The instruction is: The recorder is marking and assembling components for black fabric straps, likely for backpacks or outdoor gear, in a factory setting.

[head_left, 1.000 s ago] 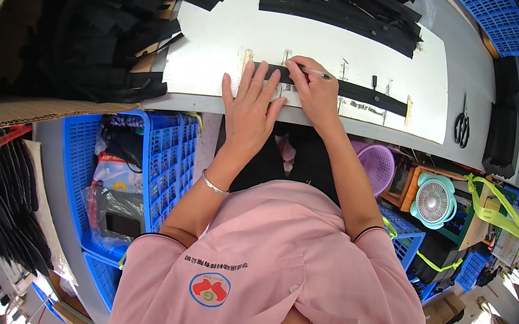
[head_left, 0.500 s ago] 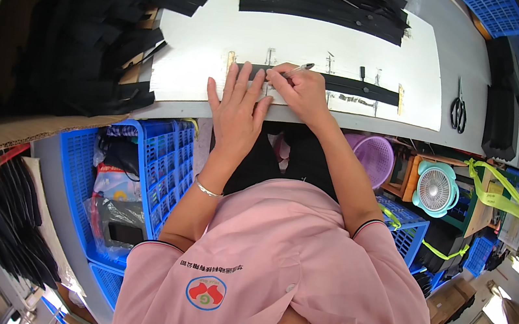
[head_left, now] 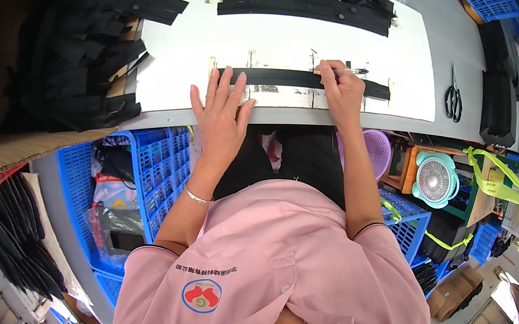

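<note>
One black strip (head_left: 283, 78) lies flat. The left hand (head_left: 222, 114) touches it, fingers spread; the right hand (head_left: 342, 99) grips a pen (head_left: 352, 72).

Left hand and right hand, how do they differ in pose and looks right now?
The left hand lies flattened with spread fingers on the black strip, while the right hand is curled around a pen. The left hand is at the strip's left end; the right hand is nearer its right end. A silvery bracelet sits behind the left hand; none shows behind the right hand. Both are bare.
</note>
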Demonstrator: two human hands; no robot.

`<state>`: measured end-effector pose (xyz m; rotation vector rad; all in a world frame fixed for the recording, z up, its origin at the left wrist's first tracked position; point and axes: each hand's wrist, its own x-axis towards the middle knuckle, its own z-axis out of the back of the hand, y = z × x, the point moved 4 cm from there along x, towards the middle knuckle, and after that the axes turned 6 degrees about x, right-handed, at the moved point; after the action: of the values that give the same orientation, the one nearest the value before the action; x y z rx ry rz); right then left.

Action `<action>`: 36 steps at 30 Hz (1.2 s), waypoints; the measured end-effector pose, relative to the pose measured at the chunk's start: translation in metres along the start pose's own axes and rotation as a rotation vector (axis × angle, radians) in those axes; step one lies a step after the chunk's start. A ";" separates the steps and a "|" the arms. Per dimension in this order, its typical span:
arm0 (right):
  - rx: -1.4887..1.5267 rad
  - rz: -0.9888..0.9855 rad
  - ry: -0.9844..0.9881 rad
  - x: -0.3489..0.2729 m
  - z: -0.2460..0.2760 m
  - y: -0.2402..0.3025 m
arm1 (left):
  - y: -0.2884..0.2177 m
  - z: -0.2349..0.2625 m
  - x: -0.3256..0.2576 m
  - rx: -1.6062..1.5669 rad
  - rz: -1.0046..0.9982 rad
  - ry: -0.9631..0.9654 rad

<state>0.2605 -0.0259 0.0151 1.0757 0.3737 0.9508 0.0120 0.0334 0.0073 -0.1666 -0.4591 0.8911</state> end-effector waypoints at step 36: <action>0.214 0.165 0.040 -0.007 0.019 0.001 | -0.074 -0.032 0.048 -0.300 -0.064 -0.168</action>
<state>0.2690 -0.0429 0.0234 1.2995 0.4314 1.0979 0.1044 0.0262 0.0179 -0.3515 -0.7508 0.7729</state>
